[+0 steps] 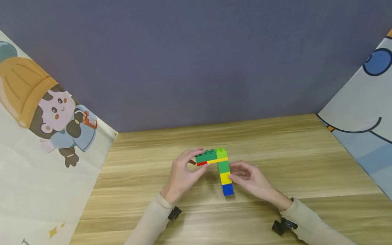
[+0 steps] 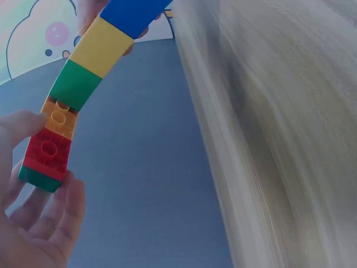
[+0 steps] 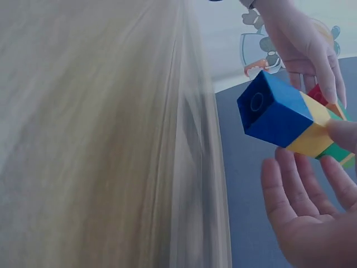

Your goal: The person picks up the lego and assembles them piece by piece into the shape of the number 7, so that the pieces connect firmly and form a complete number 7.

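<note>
Both hands hold one L-shaped assembly of toy building bricks, raised off the table. Its column has a blue brick at the free end, then a yellow brick and a green brick. Across the other end run a thin yellow brick and a red brick, topped by a dark green brick and a lime brick. My left hand pinches the red and dark green end. My right hand pinches the column around the yellow brick, thumb on its side.
The wooden table lies beneath the hands, with a dark grey-blue panel behind it. Cartoon-printed sheets stand at the left and right. Each sleeve has a small black device at the wrist.
</note>
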Demonstrator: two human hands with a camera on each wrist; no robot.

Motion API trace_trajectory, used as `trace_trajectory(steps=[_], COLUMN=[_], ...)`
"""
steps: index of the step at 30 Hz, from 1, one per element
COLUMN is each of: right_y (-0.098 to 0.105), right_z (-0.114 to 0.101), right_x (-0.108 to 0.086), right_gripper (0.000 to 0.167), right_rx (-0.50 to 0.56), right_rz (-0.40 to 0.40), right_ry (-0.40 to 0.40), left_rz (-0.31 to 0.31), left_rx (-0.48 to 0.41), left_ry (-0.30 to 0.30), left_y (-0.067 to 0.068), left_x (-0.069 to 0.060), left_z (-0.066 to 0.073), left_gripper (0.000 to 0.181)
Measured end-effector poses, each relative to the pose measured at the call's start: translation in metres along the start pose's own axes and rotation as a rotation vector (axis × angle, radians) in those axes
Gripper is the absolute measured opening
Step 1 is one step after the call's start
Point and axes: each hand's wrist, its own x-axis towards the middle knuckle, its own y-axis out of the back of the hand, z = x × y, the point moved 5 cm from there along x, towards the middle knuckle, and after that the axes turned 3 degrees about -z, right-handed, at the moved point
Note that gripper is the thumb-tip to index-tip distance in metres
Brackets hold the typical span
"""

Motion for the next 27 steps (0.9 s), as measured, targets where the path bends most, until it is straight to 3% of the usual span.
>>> trace_trajectory(steps=[8, 12, 20, 27], right_y=[0.001, 0.001, 0.001, 0.003], right_z=[-0.006, -0.009, -0.007, 0.001], right_x=[0.002, 0.004, 0.005, 0.01], right_gripper=[0.032, 0.035, 0.041, 0.046], right_rx=[0.095, 0.129, 0.128, 0.065], right_rz=[0.052, 0.05, 0.049, 0.082], right_ry=[0.03, 0.024, -0.071, -0.178], left_rz=[0.093, 0.109, 0.085, 0.026], left_rx=[0.033, 0.042, 0.045, 0.068], left_ry=[0.043, 0.058, 0.137, 0.208], left_y=[-0.001, -0.001, -0.007, -0.015], left_x=[0.004, 0.008, 0.012, 0.02], left_z=[0.001, -0.001, -0.017, -0.031], left_gripper=[0.039, 0.039, 0.039, 0.036])
